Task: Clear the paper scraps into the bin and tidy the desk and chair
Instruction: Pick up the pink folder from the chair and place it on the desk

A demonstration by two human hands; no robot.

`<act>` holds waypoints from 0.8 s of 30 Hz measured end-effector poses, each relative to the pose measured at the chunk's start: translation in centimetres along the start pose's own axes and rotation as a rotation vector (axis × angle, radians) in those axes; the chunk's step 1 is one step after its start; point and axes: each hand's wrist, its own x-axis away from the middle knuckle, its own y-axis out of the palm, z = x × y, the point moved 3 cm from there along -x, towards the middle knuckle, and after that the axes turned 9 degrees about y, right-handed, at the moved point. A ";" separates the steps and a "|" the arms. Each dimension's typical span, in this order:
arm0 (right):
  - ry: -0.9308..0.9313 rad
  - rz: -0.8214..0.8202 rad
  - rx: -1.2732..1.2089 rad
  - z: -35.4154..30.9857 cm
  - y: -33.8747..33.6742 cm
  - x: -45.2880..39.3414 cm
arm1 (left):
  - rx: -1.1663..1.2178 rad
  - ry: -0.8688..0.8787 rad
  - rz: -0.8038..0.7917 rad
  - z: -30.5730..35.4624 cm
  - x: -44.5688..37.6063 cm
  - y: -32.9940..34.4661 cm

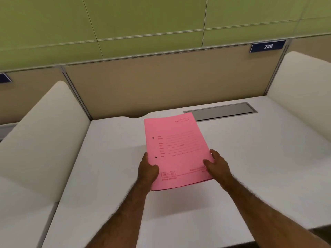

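A pink file folder [176, 147] with printed lines and two punch holes is held over the middle of the white desk [111, 158], its far end tilted up. My left hand [147, 170] grips its near left corner, thumb on top. My right hand [217, 164] grips the near right edge, fingers on the cover. No paper scraps, bin or chair show in this view.
White curved side dividers stand at the left [44, 126] and right [302, 86] of the desk. A beige back panel [161, 86] closes the far side, with a blue plate reading 248 [267, 46]. A grey cable hatch [221, 110] lies in the desk's far right.
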 end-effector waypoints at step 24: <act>0.112 -0.153 0.030 -4.4 7.5 -25.4 | -0.120 -0.247 0.033 -6.0 -25.3 6.0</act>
